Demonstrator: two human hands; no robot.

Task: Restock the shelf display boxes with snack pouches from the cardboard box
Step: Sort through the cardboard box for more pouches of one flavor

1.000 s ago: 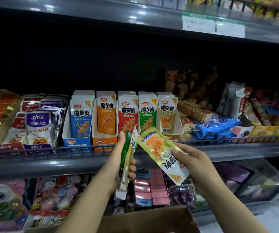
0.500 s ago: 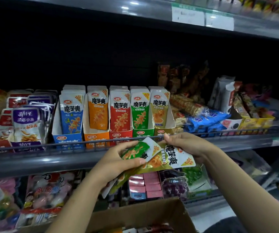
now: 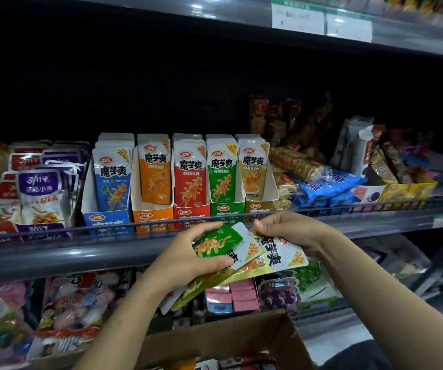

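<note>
- While the left hand grips a fanned stack of pouches, thumb pressed on the green pouch on top, the right hand pinches the far end of the gold pouch beneath it; both hold them just in front of the shelf rail.
- Because the stack is loose and the foil looks slick, a pull by the right hand could drag out more than one pouch, and the lower ones, poking out under the left palm, could slide free.
- A dropped pouch would likely fall toward the cardboard box below, or miss it and land on the lower shelf goods.
- Since the green box and gold box stand side by side, a hasty reach could put a flavour in the wrong one.
- As both already look nearly full, forcing a pouch in could crease it or tip the front ones over the rail.
</note>
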